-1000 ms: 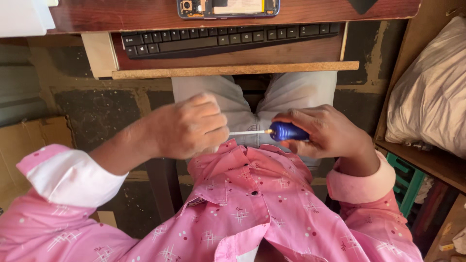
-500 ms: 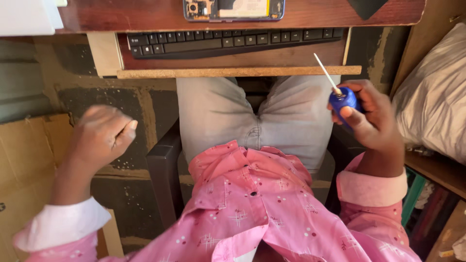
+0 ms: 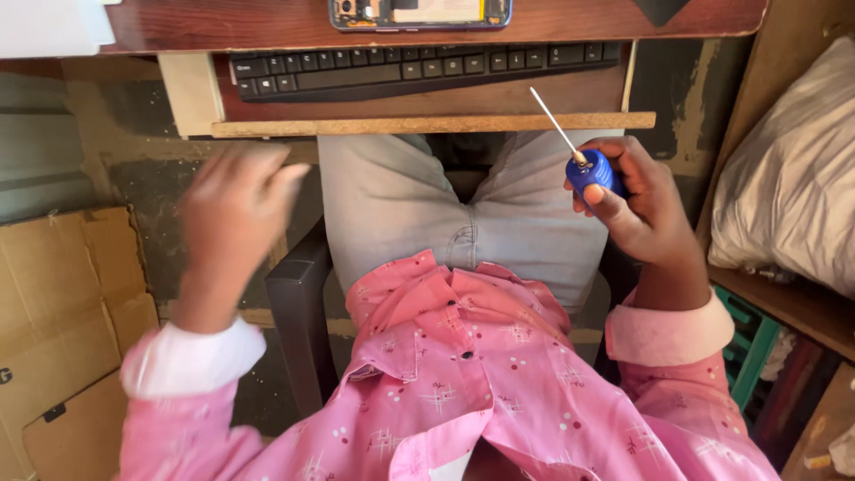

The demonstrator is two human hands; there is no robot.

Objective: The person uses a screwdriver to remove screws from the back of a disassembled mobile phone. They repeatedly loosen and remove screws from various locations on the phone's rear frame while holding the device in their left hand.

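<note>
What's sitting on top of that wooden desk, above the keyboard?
An opened phone lies on the desk, insides showing, with a white object at the left and a dark corner at the right. The rest is out of frame.

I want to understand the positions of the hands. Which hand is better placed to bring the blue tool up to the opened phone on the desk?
Probably the right hand: its grip already holds the blue tool, tip toward the opened phone. The left hand is empty, blurred, farther left.
</note>
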